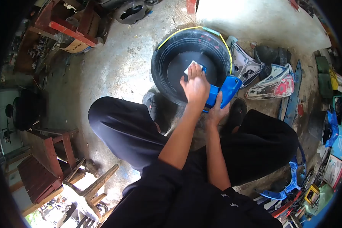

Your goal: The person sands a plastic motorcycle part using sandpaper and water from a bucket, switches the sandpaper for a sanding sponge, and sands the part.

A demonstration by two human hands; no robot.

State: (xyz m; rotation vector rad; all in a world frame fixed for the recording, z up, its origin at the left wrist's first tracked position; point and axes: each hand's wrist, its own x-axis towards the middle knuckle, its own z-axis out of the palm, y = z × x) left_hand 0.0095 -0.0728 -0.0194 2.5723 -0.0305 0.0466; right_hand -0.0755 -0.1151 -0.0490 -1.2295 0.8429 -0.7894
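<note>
A blue plastic part (228, 90) is tilted over the near right rim of a large black tub (164, 78). My left hand (195, 84) reaches over the tub, its fingers bent over a small white pad (189, 68) against the far end of the blue part. The pad's underside is hidden. Closer to me, my right hand (217, 111) grips the near edge of the blue part, thumb on top; its other fingers are partly hidden beneath.
Scuffed body panels (271, 84) lie on the floor right of the tub. Blue frame pieces (288, 186) are at lower right. Wooden furniture (49, 155) stands at lower left, a red-framed shelf (70, 32) at upper left. Dark shoes (237, 114) flank the tub's near side.
</note>
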